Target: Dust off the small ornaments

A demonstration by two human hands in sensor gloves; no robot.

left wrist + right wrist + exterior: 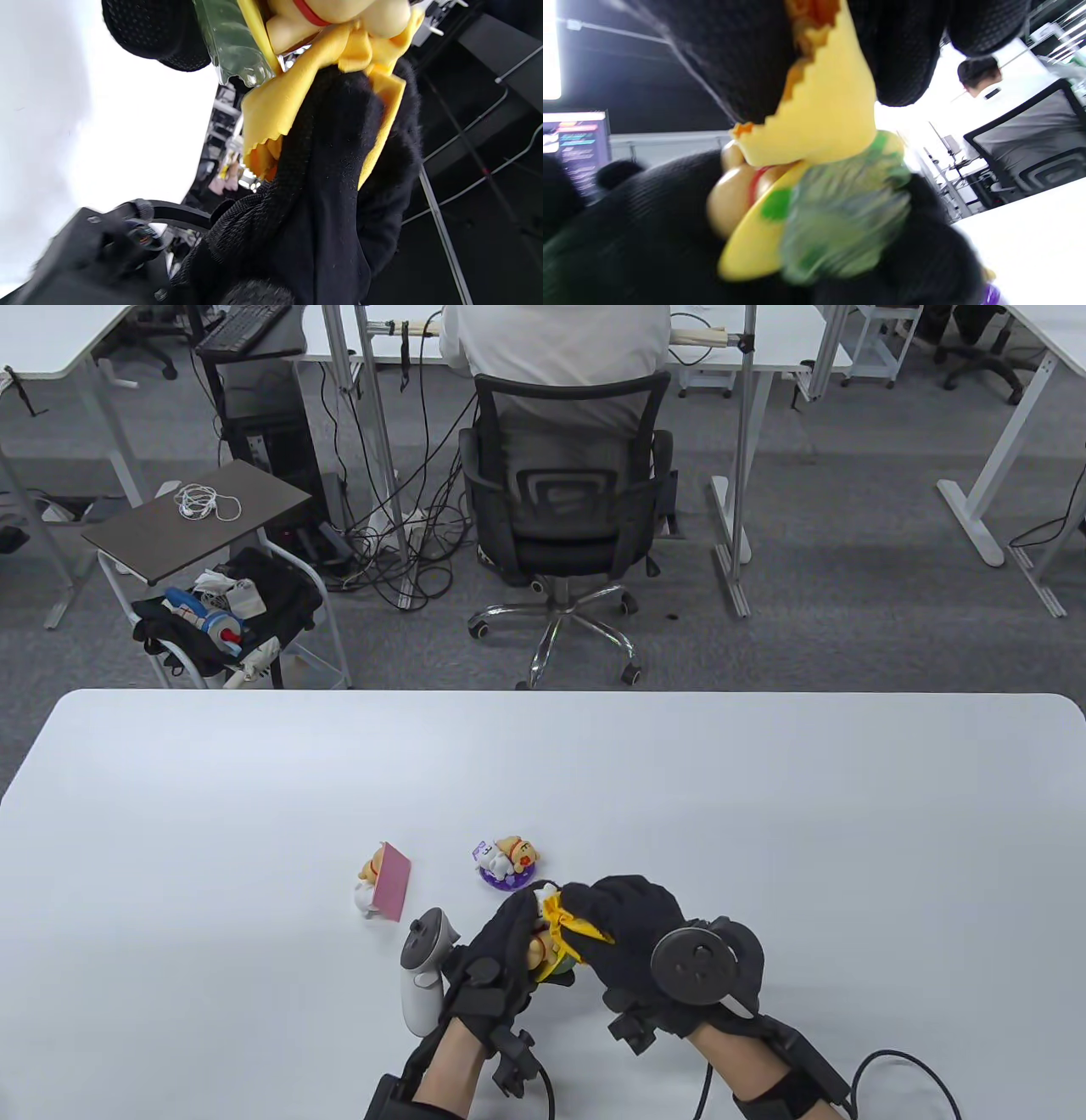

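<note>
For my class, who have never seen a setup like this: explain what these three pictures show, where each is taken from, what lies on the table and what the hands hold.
These are a person's two hands in black sensor gloves, each with a tracker strapped to its back. The table view looks down from above; the other two come from cameras on each wrist, close up and tilted. The left hand holds a small figurine with a green and yellow base. The right hand presses a yellow cloth against it. On the white table stand two more ornaments: one on a purple base, and one behind a pink card.
</note>
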